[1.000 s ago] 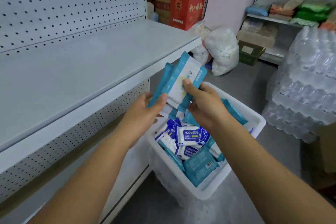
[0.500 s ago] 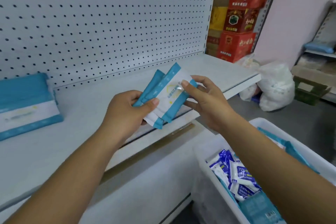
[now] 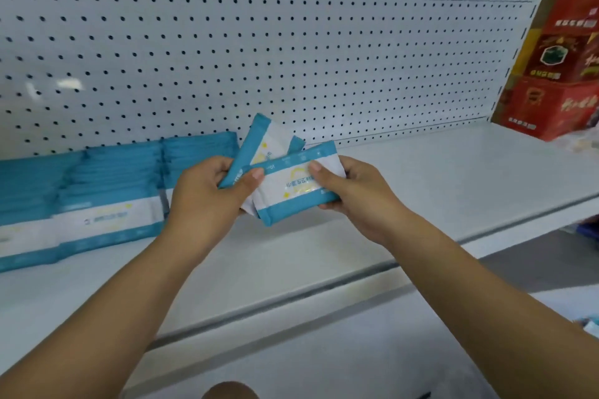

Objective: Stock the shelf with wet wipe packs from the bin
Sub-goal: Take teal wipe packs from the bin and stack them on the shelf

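Head view is showing both hands working just above the shelf [image 3: 421, 178]. Fingers of the left hand [image 3: 207, 197] are clamping a tilted pack [image 3: 256, 146]; fingers of the right hand [image 3: 356, 197] are clamping a flatter pack [image 3: 291, 194] overlapping it. Stacked packs [image 3: 110, 194] are lying at the shelf's left.

Shelf [image 3: 421, 178], white metal, pegboard back [image 3: 291, 58]: carried stacked teal-and-white wet wipe packs [image 3: 110, 191] at left, against the back.
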`<state>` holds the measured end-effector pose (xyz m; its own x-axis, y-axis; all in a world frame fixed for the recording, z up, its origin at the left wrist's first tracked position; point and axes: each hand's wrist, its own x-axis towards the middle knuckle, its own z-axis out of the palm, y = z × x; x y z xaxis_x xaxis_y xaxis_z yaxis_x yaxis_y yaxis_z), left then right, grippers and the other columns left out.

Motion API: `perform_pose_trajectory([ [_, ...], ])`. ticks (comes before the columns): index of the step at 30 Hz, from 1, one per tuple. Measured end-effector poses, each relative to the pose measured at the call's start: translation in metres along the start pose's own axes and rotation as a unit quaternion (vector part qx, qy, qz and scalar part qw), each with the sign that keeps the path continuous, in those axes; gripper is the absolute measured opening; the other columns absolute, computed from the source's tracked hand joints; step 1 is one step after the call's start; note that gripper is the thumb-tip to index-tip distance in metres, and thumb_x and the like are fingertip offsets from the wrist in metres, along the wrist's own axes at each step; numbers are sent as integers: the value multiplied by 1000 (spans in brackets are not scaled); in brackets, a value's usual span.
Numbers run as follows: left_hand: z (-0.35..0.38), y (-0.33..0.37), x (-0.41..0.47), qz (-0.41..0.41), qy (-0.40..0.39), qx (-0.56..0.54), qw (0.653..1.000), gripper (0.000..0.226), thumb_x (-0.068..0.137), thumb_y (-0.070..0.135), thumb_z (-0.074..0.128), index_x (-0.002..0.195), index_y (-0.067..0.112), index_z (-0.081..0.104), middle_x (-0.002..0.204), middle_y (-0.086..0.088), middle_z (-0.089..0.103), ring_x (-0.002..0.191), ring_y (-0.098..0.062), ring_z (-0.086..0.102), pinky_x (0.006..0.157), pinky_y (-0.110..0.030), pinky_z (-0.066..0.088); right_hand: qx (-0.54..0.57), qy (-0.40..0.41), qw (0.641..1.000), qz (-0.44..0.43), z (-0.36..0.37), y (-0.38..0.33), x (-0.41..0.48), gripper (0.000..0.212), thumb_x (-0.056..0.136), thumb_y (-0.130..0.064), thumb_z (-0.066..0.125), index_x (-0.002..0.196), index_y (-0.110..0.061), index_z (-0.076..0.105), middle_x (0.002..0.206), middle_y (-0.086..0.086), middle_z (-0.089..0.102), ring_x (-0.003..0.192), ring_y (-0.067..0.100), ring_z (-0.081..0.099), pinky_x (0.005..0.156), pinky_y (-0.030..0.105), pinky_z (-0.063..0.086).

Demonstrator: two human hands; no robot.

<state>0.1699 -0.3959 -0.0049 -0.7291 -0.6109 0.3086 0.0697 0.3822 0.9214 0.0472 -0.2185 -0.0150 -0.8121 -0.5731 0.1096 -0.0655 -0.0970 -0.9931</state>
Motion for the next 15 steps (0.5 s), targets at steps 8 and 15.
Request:
perform_pose_trajectory([
  [8,-77,-26,8,63,177,12,982,5,93,34,70,93,30,66,92,15,72,82,6,67,66,-8,49,52,-80,995,10,98,-6,34,27,97,-29,64,113,-7,69,108,7,76,100,23,73,83,40,60],
  [15,-112,-67,0,59,282,6,957,12,90,32,73,97,25,65,95,13,72,90,-1,69,77,-19,56,-15,-87,996,2,157,5,46,47,97,-56,53,99,-14,76,101,4,77,101,25,73,94,51,56],
])
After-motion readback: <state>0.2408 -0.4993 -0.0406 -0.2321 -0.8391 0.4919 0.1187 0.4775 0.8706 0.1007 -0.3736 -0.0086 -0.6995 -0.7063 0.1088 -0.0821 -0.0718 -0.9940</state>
